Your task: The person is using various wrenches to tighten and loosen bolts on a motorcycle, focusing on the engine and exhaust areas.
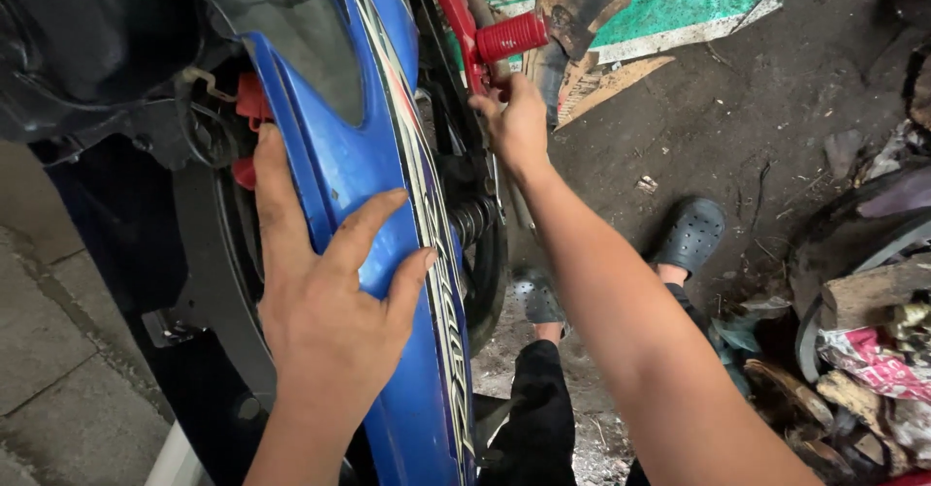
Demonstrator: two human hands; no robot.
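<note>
While the dirt floor (776, 88) fills the right half of the head view, a motorcycle stands at the left, its glossy blue plastic side panel (388, 156) with striped trim running from the top edge down to the bottom. Beside that panel sits the dark rear wheel (490, 273), with a black coil shock spring (472, 219) against it. The left hand (330, 302) lies open and flat on the blue panel, fingers spread, the thumb hooked over the panel's left edge near a small red plastic clip (252, 98). The right hand (516, 122) reaches further up, fingers curled around a part just below the red ribbed footpeg (511, 37); what it grips is hidden by the hand. Two dark perforated clogs (690, 234) stand on the floor below. Torn cardboard (601, 79) lies near the footpeg.
</note>
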